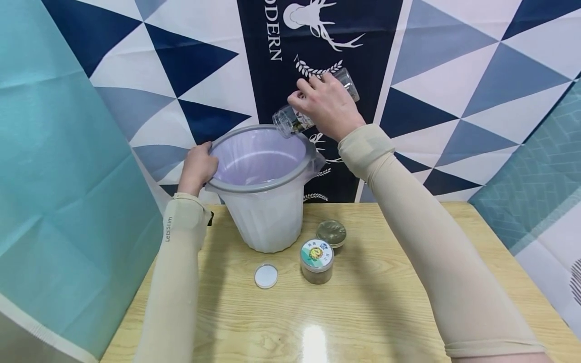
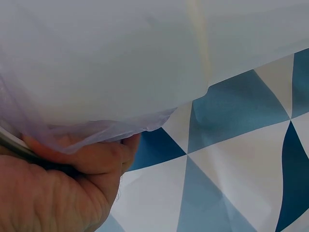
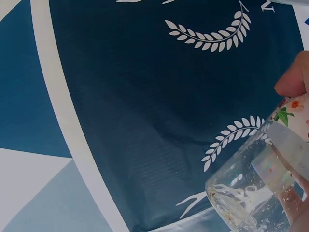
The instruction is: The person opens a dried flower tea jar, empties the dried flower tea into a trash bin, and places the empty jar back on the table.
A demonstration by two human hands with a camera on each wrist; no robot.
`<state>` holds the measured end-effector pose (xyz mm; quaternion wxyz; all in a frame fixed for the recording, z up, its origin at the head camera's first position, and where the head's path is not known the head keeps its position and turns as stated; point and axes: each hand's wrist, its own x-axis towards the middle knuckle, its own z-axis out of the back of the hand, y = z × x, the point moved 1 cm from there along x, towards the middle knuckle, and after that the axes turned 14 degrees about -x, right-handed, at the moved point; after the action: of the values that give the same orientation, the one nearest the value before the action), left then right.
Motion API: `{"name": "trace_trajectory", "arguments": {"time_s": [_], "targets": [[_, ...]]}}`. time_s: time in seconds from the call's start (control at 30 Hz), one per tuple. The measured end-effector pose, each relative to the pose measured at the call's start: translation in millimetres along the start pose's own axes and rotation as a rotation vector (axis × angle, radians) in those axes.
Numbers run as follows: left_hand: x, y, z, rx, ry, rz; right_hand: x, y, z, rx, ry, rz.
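A white trash bin [image 1: 265, 222] with a grey rim and a thin purple liner bag [image 1: 254, 156] stands at the back of the table. My left hand [image 1: 198, 165] grips its rim on the left side; in the left wrist view the fingers go partly under the liner's overhang. Above the bin's right edge, my right hand [image 1: 329, 106] holds a clear jar [image 1: 285, 122] with a flowered label. The jar tilts with its mouth down toward the bin, and some dark bits show near the mouth. Specks cling inside its base [image 3: 231, 208] in the right wrist view.
On the wooden table [image 1: 254, 322], a round white lid [image 1: 266, 276] lies in front of the bin. To its right stand a jar with a sunflower-printed top [image 1: 316, 258] and a container with a dull gold top [image 1: 332, 232]. A patterned cloth [image 1: 436, 101] hangs behind.
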<state>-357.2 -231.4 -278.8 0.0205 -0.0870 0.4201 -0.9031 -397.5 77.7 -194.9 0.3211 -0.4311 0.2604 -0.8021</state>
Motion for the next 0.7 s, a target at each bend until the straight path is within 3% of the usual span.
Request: {"name": "trace_trajectory", "arguments": {"time_s": [0.7], "targets": [[0.5, -0.8, -0.7, -0.003, -0.002, 0.018, 5.4, -1.7, 0.1, -0.073, -0.011, 0.036]]}}
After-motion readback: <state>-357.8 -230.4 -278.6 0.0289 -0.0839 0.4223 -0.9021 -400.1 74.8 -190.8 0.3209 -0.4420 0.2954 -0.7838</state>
